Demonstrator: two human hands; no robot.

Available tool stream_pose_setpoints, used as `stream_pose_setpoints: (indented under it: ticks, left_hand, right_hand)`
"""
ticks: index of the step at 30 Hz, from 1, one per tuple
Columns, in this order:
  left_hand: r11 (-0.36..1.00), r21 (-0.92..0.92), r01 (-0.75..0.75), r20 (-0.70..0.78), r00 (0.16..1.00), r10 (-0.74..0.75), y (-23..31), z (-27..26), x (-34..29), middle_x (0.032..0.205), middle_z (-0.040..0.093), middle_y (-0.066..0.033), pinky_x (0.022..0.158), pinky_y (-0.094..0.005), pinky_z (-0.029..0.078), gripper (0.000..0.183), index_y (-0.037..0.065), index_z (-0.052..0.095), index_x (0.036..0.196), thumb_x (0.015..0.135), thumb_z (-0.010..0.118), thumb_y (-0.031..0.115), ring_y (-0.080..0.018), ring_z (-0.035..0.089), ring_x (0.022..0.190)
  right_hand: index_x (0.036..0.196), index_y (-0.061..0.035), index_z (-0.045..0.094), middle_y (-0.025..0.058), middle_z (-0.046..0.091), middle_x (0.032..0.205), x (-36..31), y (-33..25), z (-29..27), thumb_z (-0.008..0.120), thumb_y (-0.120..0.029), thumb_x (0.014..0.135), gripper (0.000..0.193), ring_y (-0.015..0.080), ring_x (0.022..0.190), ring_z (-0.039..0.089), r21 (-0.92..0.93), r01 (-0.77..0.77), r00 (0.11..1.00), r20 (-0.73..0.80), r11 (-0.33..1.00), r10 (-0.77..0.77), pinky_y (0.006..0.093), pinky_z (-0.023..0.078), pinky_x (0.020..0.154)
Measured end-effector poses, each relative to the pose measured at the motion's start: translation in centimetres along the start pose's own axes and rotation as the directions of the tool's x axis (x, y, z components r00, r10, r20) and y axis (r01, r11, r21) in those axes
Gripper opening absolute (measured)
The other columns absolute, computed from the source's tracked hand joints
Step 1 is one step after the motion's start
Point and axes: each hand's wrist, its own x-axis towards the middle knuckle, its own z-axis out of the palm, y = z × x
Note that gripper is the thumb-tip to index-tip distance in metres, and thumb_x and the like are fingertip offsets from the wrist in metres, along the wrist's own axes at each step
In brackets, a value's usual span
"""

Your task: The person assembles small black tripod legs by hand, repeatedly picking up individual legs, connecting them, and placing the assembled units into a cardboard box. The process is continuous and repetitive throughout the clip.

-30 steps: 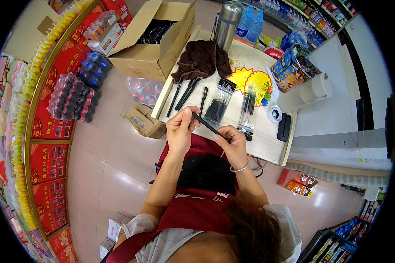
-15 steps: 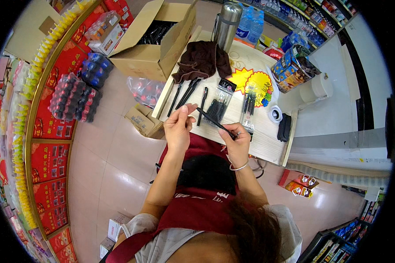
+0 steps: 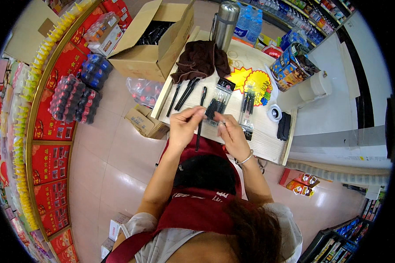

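We see the left hand (image 3: 185, 128) closed in a pinch on a black pen (image 3: 198, 139), which runs down from its fingertips into the gap beside the right hand (image 3: 233, 136), half curled near it, though with the blur we cannot tell whether those fingers hold anything

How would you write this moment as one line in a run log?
left hand: pinches black pen | right hand: near packet, grip unclear | table: cloth, flask, yellow cards
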Motion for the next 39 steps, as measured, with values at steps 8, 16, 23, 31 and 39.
stream_pose_setpoints:
  ticks: [8,16,23,31,39]
  left_hand:
    - [0.97,0.188,-0.156,0.211,0.971,0.115,-1.5,0.8,-0.7,0.077,0.064,-0.0059,0.063,-0.02,0.044,0.013,-0.002,0.067,0.092,0.081,0.064,0.004,-0.0079,0.055,0.069]
    - [0.995,0.074,-0.063,0.06,0.996,0.059,-2.4,0.4,-1.1,0.073,0.063,-0.0039,0.057,-0.0215,0.041,0.015,-0.003,0.068,0.091,0.082,0.064,0.009,-0.0066,0.051,0.064]
    - [0.993,-0.054,0.101,0.07,0.993,-0.097,-1.9,0.7,-1.1,0.075,0.064,-0.0032,0.045,-0.0145,0.03,0.018,0.0,0.067,0.095,0.087,0.06,0.014,-0.0006,0.037,0.05]
    - [0.835,-0.418,0.357,0.224,0.931,-0.287,-2.2,0.6,-0.9,0.074,0.062,-0.0014,0.043,-0.0158,0.03,0.024,0.0,0.063,0.1,0.09,0.057,0.02,-0.0004,0.037,0.048]
    - [0.78,-0.482,0.4,0.327,0.907,-0.264,-2.7,0.4,-1.0,0.072,0.061,-0.0023,0.045,-0.0161,0.031,0.027,-0.002,0.06,0.102,0.09,0.056,0.021,-0.0022,0.037,0.049]
  right_hand:
    - [0.099,0.0003,0.056,0.0121,0.057,0.064,0.2,-0.2,0.0,0.048,-0.012,0.09,0.017,0.0262,0.061,0.059,-0.251,0.007,0.999,0.054,0.968,0.006,0.0349,0.045,0.057]
    - [0.091,0.0007,0.058,0.0138,0.057,0.073,0.2,0.7,-0.2,0.048,-0.012,0.091,0.016,0.0245,0.066,0.06,-0.104,0.057,0.989,-0.129,0.993,-0.071,0.0323,0.046,0.061]
    - [0.091,-0.0003,0.06,0.0123,0.059,0.072,0.2,2.0,0.0,0.048,-0.012,0.092,0.017,0.0227,0.061,0.059,-0.101,0.094,0.957,-0.265,0.99,-0.118,0.0303,0.045,0.058]
    - [0.096,0.003,0.059,0.0121,0.059,0.076,1.6,3.8,-1.4,0.047,-0.022,0.093,0.028,0.0162,0.064,0.056,-0.248,-0.188,0.964,-0.231,0.95,0.131,0.0305,0.045,0.061]
    - [0.089,-0.005,0.054,-0.0031,0.043,0.072,2.9,1.2,-3.0,0.041,-0.025,0.097,0.025,0.0077,0.061,0.039,0.78,0.154,0.932,-0.319,0.606,0.173,0.0217,0.036,0.059]
